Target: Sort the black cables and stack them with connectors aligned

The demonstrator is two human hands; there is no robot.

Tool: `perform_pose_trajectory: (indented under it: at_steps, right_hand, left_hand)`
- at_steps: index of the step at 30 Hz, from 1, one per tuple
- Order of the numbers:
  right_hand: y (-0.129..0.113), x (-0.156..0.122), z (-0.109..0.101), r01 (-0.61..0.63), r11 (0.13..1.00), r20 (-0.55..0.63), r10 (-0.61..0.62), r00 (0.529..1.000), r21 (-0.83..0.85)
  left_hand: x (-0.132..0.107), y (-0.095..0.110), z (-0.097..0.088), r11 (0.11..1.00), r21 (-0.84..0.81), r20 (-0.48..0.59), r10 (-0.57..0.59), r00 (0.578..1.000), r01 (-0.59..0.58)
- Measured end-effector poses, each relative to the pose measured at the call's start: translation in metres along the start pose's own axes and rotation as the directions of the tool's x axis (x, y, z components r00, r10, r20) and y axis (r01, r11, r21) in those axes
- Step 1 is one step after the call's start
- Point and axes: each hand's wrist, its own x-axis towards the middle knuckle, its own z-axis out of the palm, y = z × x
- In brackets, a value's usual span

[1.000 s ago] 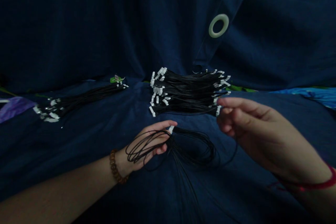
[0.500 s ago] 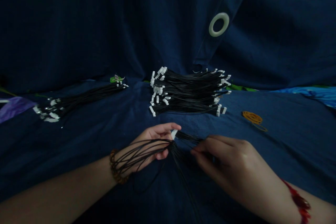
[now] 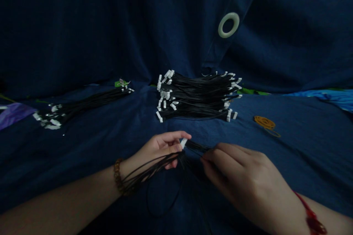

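Both hands grasp a loose black wire bundle [image 3: 194, 147] at lower centre.

I see my left hand [image 3: 161, 150] clenched around the bundle near its white connector [image 3: 183, 143], with wire loops lying across the wrist by a beaded bracelet [image 3: 118, 175]. My right hand [image 3: 237, 173] pinches the wires just beside it. Above them, a large stack of connector-tipped black wires [image 3: 195, 97] lies on blue cloth [image 3: 132, 136]. A smaller wire bundle [image 3: 82, 105] lies upper left, and an orange rubber band [image 3: 264, 123] lies right.
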Motion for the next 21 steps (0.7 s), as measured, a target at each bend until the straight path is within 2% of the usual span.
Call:
perform_pose_trajectory:
  at_steps: [4, 8, 10, 21]
  right_hand:
    - [-0.001, -0.001, 0.0, 0.131, 0.987, -0.015, -0.133, 0.991, -0.097]
    - [-0.003, -0.002, 0.0, 0.19, 0.969, -0.025, -0.196, 0.98, -0.158]
    - [-0.003, -0.002, 0.001, 0.202, 0.965, -0.037, -0.211, 0.977, -0.17]
    - [-0.002, -0.002, 0.004, 0.199, 0.97, -0.028, -0.205, 0.978, -0.142]
  left_hand:
    - [0.001, -0.001, -0.001, 0.999, 0.043, 0.024, 0.021, 0.999, -0.022]
    - [0.0, 0.003, 0.002, 0.996, 0.054, -0.003, -0.067, 0.998, 0.067]
    - [-0.001, 0.005, 0.003, 0.995, 0.049, -0.027, -0.081, 0.996, 0.083]
    - [-0.002, 0.009, 0.002, 0.989, 0.053, 0.019, -0.137, 0.99, 0.135]
